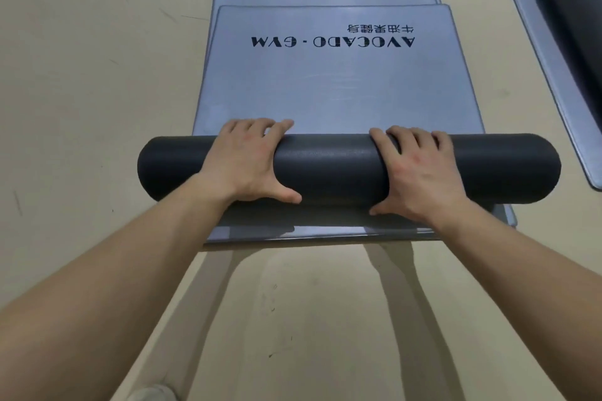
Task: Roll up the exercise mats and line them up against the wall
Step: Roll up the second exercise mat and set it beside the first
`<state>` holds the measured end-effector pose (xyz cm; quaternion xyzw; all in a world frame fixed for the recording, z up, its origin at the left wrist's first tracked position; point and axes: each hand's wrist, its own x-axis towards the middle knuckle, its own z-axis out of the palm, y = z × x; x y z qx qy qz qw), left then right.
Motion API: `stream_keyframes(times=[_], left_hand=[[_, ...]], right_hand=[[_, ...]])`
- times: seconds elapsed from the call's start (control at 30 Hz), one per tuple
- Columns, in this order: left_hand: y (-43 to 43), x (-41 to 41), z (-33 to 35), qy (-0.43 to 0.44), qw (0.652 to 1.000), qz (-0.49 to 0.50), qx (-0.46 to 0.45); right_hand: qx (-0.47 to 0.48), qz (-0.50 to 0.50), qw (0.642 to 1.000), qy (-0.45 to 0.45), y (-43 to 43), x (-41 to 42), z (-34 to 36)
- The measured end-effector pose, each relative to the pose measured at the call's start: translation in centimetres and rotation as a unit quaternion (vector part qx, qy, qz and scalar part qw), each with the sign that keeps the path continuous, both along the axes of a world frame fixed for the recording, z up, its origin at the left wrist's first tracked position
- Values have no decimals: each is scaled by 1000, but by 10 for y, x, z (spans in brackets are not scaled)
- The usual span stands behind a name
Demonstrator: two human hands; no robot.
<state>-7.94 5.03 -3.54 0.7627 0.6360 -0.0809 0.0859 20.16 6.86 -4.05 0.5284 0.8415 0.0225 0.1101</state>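
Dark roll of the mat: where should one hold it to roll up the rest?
Hold the dark roll across its top from the near side, as the left hand and right hand do: fingers over the far edge, thumbs behind. It is long, so two spaced hands likely drive it straight along the flat mat.

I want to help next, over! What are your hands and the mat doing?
Left hand, right hand gripping roll. Mat partly rolled, flat part ahead. Nothing blocking; second mat off right.
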Motion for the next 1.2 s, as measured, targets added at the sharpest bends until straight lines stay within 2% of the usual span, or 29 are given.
stream_keyframes(times=[0.07, 0.13, 0.27, 0.33, 0.47, 0.53, 0.63, 0.67, 0.77, 0.83, 0.9, 1.0, 1.1, 1.2], left_hand=[[-10, 1, -3, 42, 999, 4, 29], [-10, 3, 3, 50, 999, 12, 13], [-20, 10, 11, -22, 994, 39, -96], [-28, 12, 12, -41, 991, 37, -119], [-10, 13, 24, -64, 979, 66, -184], [-13, 11, 24, -55, 985, 81, -142], [-44, 15, 9, -39, 989, 120, 81], [-55, 20, 1, -26, 987, 110, 117], [-51, 19, -18, -3, 993, 86, 82], [-22, 8, -18, -23, 994, 84, 67], [1, -1, -7, -38, 996, 71, 29], [8, -3, -9, -8, 999, 46, 16], [-3, 0, -13, 46, 998, 26, 32], [-11, 1, 0, 27, 999, 16, -15]], right_hand=[[-13, 21, 1000, -2, 12, -4, 10], [-37, 34, 999, -10, 20, -4, 20], [-146, 38, 989, -12, 14, 4, 39], [-134, 22, 991, -18, -1, 6, 35], [-38, -3, 999, -27, -44, 0, 2], [-37, -14, 999, -8, -42, -2, -4], [-89, -8, 996, 30, 0, -11, 9], [-119, -3, 992, 32, 18, -15, 16], [-153, 10, 987, 45, 45, -17, 22], [-100, 4, 993, 64, 41, -8, 16], [-19, 12, 999, 28, 23, 2, -1], [28, 19, 999, 2, 20, 7, -17], [26, 28, 999, -12, 28, -1, -6], [-23, 41, 999, -29, 17, 1, 13]])
